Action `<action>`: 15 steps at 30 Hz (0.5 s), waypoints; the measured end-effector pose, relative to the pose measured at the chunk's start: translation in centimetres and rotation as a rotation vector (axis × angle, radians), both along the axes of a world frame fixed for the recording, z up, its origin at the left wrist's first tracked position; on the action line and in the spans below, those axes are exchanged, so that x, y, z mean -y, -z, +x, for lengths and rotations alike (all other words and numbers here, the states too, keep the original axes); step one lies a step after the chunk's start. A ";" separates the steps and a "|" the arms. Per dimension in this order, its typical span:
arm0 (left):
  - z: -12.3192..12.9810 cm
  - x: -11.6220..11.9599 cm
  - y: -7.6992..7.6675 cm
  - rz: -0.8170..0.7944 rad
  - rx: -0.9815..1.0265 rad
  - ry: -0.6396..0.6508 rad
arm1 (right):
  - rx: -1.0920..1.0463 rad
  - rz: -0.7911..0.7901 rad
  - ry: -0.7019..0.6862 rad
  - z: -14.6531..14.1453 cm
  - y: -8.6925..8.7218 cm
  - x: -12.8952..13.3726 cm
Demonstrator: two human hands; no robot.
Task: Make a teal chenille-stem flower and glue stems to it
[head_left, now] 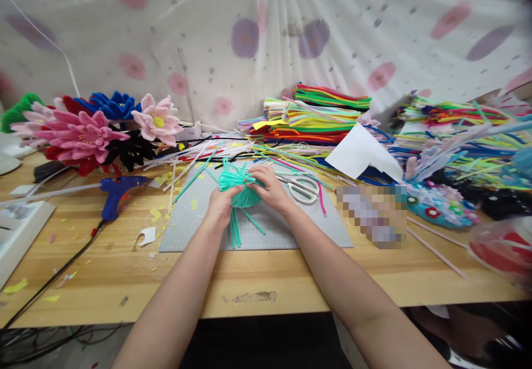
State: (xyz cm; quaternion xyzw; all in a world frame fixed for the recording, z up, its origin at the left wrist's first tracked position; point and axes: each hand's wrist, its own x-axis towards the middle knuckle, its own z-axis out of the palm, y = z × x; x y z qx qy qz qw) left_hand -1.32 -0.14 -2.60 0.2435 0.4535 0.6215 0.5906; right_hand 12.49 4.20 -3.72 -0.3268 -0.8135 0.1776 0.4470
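Note:
Both hands hold a rounded bundle of turquoise pipe cleaners (233, 178) over a grey cutting mat (282, 236). My left hand (220, 205) grips its lower left side, the thumb lying across the front. On the right side, the fingers of my right hand (268, 187) are bent and closed on the bundle's edge. Several loose turquoise pipe cleaners (235, 229) lie on the mat just below. To the right of my right hand rests a pair of scissors (305, 189) with pale handles.
A blue hot glue gun (116, 194) lies left of the mat, its cord running to the front left. Behind it are fuzzy flowers (83, 133). Stacked pipe cleaners (320, 117) and white paper (366, 153) are at the back right. A power strip (25, 236) sits far left.

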 end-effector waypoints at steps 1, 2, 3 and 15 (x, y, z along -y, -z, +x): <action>0.0 0.0 0.0 -0.006 0.002 -0.005 | 0.004 -0.013 -0.019 0.1 0.0 0.0; 0.0 0.1 -0.1 -0.017 0.015 0.011 | 0.005 -0.026 -0.040 0.2 0.0 0.0; -0.1 0.1 -0.2 -0.035 0.035 0.041 | 0.002 -0.037 -0.058 0.3 -0.1 0.0; -0.7 -0.1 -0.5 -0.056 0.081 0.179 | -0.036 -0.077 -0.047 0.3 -0.5 0.4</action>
